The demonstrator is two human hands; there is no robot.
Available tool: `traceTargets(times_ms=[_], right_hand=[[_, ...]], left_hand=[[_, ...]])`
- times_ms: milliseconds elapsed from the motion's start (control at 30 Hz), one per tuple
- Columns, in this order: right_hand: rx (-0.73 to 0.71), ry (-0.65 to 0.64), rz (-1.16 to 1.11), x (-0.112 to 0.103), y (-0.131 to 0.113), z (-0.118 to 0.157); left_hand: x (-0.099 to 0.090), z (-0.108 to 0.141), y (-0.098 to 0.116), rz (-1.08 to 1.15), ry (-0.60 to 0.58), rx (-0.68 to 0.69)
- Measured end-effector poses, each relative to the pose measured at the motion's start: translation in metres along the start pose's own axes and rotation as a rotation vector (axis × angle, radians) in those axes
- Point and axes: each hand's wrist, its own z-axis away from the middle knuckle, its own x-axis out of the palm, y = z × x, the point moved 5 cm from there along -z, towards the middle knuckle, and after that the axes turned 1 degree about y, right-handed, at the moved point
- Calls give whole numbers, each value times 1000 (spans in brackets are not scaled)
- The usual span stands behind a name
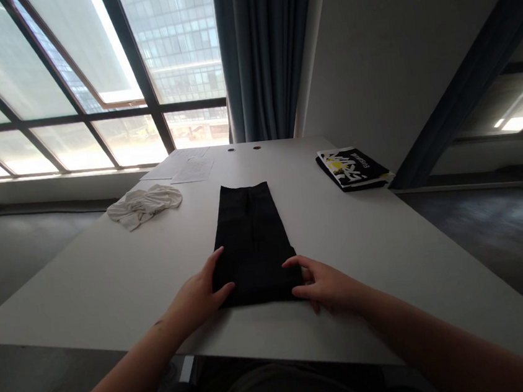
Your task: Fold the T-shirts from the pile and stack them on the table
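Observation:
A folded black garment [253, 240], perhaps trousers, lies lengthwise on the white table, its near edge close to the front. My left hand [201, 293] touches its near left side. The thumb rests on top of the cloth and the index finger lies along the left edge, spread apart; the other fingers are hidden. At the near right corner is my right hand [324, 283]. Its index finger and thumb touch the top of the cloth with a gap between them. The remaining fingers bend loosely beside the edge, partly out of sight.
On the white table [134, 278] a crumpled pale cloth [145, 205] lies at the left. Behind it are sheets of paper [193, 170]. A black printed bag or packet [354, 167] sits at the right edge. Beyond the far end hangs a blue curtain [266, 58] beside windows.

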Motion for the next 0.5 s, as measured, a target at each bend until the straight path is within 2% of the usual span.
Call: traceTargets(times_ms=[133,233,333,433,500], right_hand=[[-53,-20,27,1,1,5],[-30,6,247,-2,-3,16],[-33,31,390,-6,-12,24],[-38,52,421,-13,-19,22],[-57,154,528,-23,-26,15]], left_hand=[[10,9,9,80,-54,143],[19,17,2,115,-69,239],[24,21,-3,53,-123,274],[16,14,-1,16,-117,303],[3,1,2,-23,-12,270]])
